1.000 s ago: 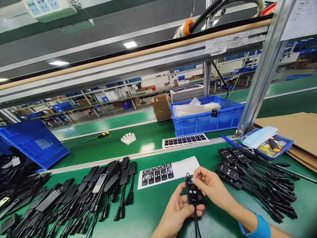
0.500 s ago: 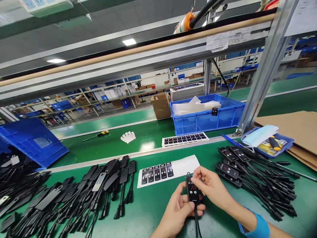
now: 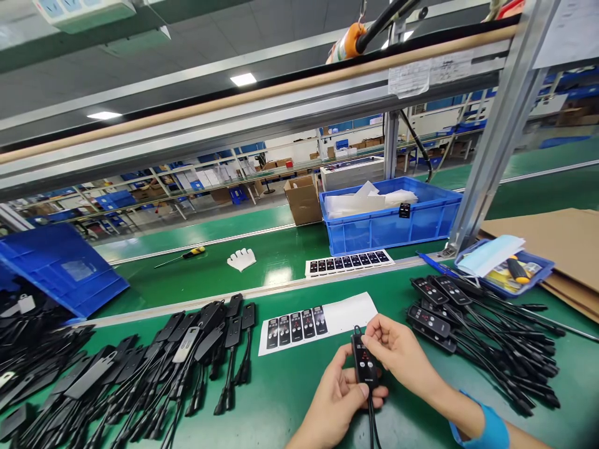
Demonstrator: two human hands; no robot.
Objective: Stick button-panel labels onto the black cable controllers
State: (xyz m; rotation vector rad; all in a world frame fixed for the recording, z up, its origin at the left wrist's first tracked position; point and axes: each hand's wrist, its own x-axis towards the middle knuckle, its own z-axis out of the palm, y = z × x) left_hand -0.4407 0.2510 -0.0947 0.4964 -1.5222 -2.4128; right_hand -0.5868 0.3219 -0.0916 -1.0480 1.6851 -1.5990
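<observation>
A black corded controller (image 3: 365, 363) with a printed face label is held upright over the bench, its loop at the top and its cables hanging down. My left hand (image 3: 333, 399) is closed around its lower part, thumb on the front edge and fingers behind. At the upper right corner, my right hand (image 3: 397, 349) is closed in a pinch, thumb tip against the label's top; the exact contact is partly hidden. Just beyond lies a white label sheet (image 3: 349, 312) with several black labels on its left part.
Unlabelled black controllers (image 3: 206, 337) are heaped at left; labelled ones (image 3: 430, 319) lie in a pile at right. Farther back are another label sheet (image 3: 349, 263), a blue bin (image 3: 393, 227), a white glove (image 3: 241, 259), a screwdriver (image 3: 193, 252) and a small blue tray (image 3: 538, 280).
Almost nothing differs. Both hands keep their hold on the controller, and the view has shifted very slightly.
</observation>
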